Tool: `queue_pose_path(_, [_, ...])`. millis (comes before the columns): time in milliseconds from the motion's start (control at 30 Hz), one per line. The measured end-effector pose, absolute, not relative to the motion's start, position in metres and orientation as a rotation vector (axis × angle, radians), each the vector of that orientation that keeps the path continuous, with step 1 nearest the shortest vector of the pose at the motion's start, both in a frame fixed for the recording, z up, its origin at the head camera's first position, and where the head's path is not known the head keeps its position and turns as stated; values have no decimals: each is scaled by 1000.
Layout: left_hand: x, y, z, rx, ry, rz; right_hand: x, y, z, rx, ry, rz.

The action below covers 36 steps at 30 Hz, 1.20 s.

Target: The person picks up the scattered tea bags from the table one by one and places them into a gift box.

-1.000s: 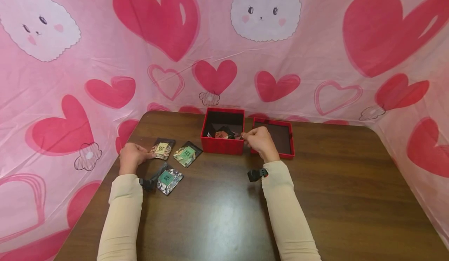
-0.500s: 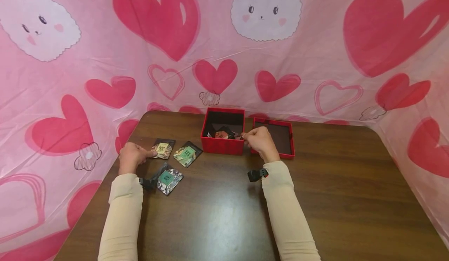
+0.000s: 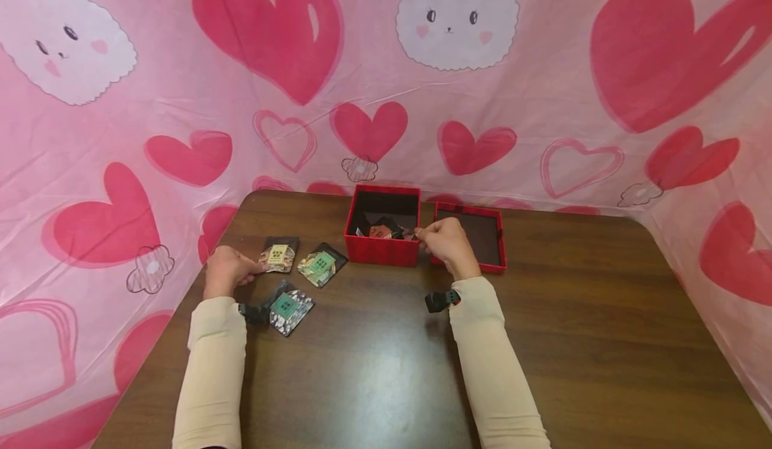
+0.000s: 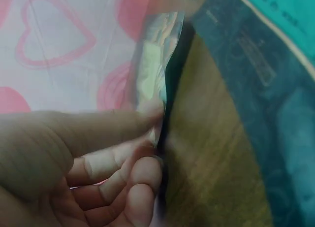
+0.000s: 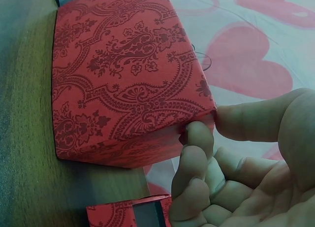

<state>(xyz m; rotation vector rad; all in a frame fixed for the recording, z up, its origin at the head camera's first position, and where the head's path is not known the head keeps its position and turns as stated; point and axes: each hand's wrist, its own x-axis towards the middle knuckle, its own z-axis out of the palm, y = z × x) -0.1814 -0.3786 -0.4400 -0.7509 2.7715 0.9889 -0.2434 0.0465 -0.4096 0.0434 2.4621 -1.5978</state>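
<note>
In the head view my left hand pinches the lower left edge of a flat sachet with a yellow label. Its thumb and forefinger meet on that sachet's edge in the left wrist view, where the sachet stands edge-on. A sachet with a green label lies just right of it, and one with a teal label lies nearer the body. At the back, my right hand grips the front right corner of a red patterned box, thumb and fingertips at its rim. Several more sachets lie inside.
The box's red lid lies upturned right of the box, partly behind the right hand. All stand on a brown wooden table. A pink cloth with hearts hangs close behind the table's back edge and at both sides.
The yellow-labelled sachet has turned slightly and shifted a little left in my left hand's pinch. My right hand and the box have stayed where they were.
</note>
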Motion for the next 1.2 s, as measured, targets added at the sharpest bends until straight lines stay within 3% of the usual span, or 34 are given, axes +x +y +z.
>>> queue_pose_path(467, [-184,-377,-437,-703,2759,858,-244,46,-408,36,2465,-1578])
queue_pose_path(833, [-181,-387,-440,-776,2289,1749,-246,47,-410,23,2486,-1570])
queue_pose_path(1200, [-174,-394,-438,-647,2037,2075,-245,46,-410,35,2497,-1551])
